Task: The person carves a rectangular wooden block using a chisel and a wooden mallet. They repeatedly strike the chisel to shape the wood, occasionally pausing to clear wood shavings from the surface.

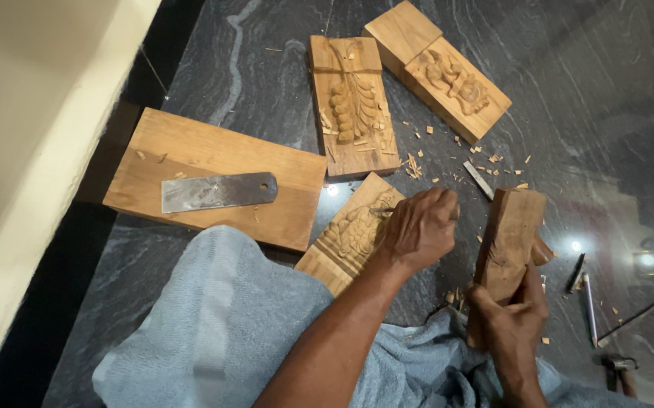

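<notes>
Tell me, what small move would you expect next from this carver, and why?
Probably a light tap: the left hand sets a chisel tip on the carved block, while the right hand grips a wooden mallet block raised beside it. Chips lie scattered around.

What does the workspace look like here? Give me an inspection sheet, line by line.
Surface: dark veined stone floor, strewn with wood chips.
Job's things: carved wood panel under the left hand; wooden mallet block.
Clutter: two more carved panels; plain board bearing a flat metal blade; loose chisels.
Grippers: left hand closed on a thin chisel at the carving; right hand gripping the mallet block.
Cables: nothing seen.
Surroundings: pale wall at left; grey-blue cloth over the lap.
</notes>
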